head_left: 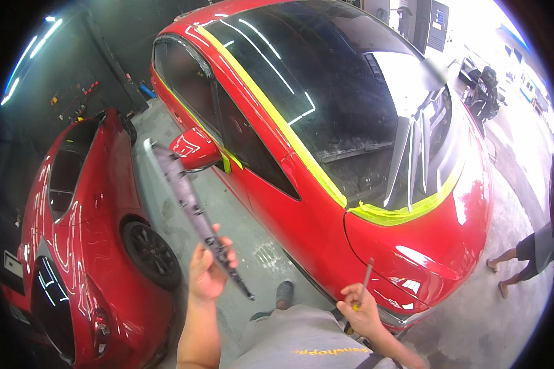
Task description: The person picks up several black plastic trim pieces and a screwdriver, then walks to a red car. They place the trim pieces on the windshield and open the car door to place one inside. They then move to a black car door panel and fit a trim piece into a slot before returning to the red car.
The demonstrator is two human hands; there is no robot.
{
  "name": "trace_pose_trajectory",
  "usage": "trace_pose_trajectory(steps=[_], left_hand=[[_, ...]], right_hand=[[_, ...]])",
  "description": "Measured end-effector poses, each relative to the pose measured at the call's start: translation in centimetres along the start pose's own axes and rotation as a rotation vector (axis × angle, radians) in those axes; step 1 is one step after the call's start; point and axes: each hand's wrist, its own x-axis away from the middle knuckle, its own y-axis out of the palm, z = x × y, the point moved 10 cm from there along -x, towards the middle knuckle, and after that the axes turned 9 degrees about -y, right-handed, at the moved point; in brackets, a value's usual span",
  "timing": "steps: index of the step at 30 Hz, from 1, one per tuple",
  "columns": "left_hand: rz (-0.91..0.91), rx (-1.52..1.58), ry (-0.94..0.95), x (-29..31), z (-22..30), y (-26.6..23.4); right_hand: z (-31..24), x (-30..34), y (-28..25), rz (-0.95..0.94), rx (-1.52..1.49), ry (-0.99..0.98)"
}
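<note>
My left hand (208, 270) is closed around the lower part of a long, tapering plastic trim piece (184, 190). The piece is grey with dark clips or tabs along it, tilted, its wide end up beside the red side mirror (195, 149). In my right hand (361, 312) is what looks like a screwdriver (367, 280), its thin shaft pointing up and a bit of yellow showing at the handle. Both hands are in front of a red car (314, 227). Yellow-green masking tape (314, 166) edges its windshield and side windows. Several long silver strips (399, 163) lean on the glass.
A second red car (114, 264) stands close on the left, with a strip of grey floor (240, 246) between the two. At the right a person's bare legs (516, 270) show. A dark motorcycle (483, 89) is parked at the far right.
</note>
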Motion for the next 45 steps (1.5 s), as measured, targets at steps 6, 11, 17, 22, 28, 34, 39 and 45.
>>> trace_pose_trajectory(steps=[6,11,17,22,28,34,39,45], left_hand=[[0.190,0.029,0.105,5.8,2.7,-8.8],[0.165,0.010,0.110,4.9,5.6,-15.2],[0.055,-0.037,0.005,-0.9,9.1,-19.9],[-0.104,-0.075,-0.021,-6.7,9.7,-16.9],[-0.333,-0.148,-0.033,-12.4,7.5,-4.0],[-0.273,-0.161,0.055,-17.9,8.3,9.0],[-0.085,-0.267,0.201,-24.2,9.7,17.6],[0.349,-0.727,0.316,-36.1,8.2,20.9]], right_hand=[[-7.0,-7.3,3.3,-0.022,-0.289,-0.202],[-5.9,-9.5,11.1,-0.068,-0.214,-0.108],[-7.7,-7.7,20.4,-0.171,0.030,0.039],[-9.3,-6.5,19.3,-0.023,0.175,0.032],[-7.7,-3.1,15.0,0.203,0.086,0.040],[-5.4,-0.1,9.4,0.217,0.044,0.063],[-3.2,2.2,1.3,0.282,0.005,-0.041],[-1.0,4.7,-6.1,0.326,-0.084,0.019]])
